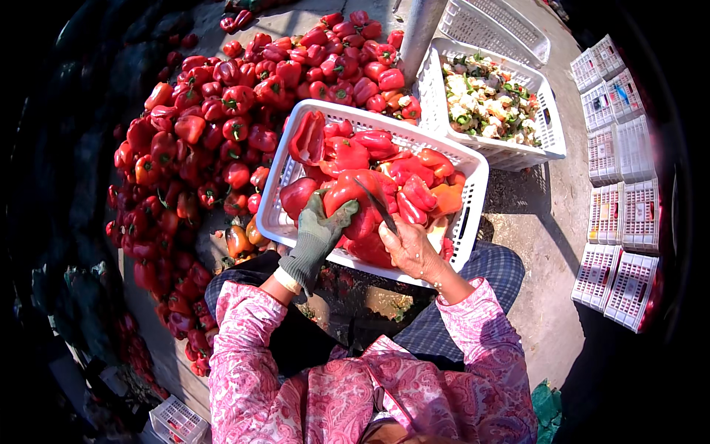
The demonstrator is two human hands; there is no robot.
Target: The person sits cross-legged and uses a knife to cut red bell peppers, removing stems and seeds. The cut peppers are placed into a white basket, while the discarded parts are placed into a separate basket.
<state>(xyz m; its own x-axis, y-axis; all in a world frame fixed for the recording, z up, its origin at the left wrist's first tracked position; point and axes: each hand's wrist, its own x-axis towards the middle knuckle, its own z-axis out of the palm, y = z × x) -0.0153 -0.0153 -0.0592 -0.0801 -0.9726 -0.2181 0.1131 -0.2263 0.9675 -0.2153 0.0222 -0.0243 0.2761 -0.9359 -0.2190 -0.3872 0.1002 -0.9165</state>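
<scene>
My left hand (322,226), in a grey-green work glove, is closed round a red bell pepper (346,189) above a white slotted crate (275,211). Bare, my right hand (411,248) grips a knife (376,201) whose dark blade lies against the pepper's right side. How deep the blade sits in the flesh I cannot tell. Below and around both hands the crate is filled with cut red pepper pieces (419,191), one of them orange. The crate rests over my lap, its near edge by my wrists.
A large heap of whole red peppers (237,103) spreads over the ground on the left. Behind a metal post (421,37), at the far right, a white crate (543,137) holds pepper cores (492,103). Stacked white crates (617,207) line the right side.
</scene>
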